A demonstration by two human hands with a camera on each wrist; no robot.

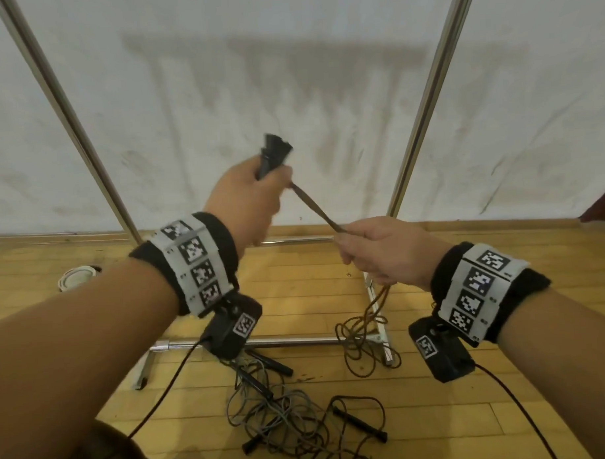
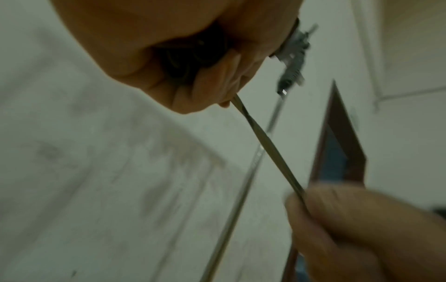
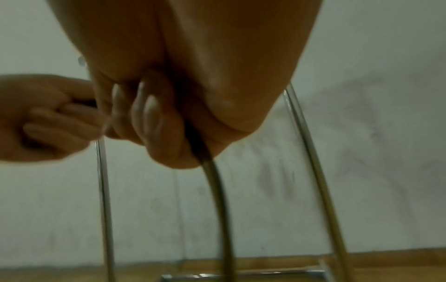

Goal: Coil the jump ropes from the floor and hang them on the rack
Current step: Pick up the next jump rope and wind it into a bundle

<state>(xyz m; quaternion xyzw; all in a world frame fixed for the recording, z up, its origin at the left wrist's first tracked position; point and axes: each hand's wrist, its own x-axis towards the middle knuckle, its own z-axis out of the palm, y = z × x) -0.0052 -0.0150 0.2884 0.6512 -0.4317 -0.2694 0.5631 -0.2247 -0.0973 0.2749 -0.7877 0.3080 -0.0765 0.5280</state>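
- Left hand: raised in front of the rack, fingers curling tight round a pair of black handles, whose flared ends are sticking up out of the fist.
- Brown jump rope: running taut from the left fist down to the right hand, then hanging below it and trailing into a loose brown tangle that is lying on the floor against the rack's base.
- Right hand: sitting lower and to the right, fingers closing round the brown rope.
- Rack: two chrome uprights leaning in front of a stained white wall, base bars resting on the floor.
- Other ropes: a grey and a dark one lying tangled on the wooden floor, black handles scattered among them.
- White round object: sitting on the floor at the left.
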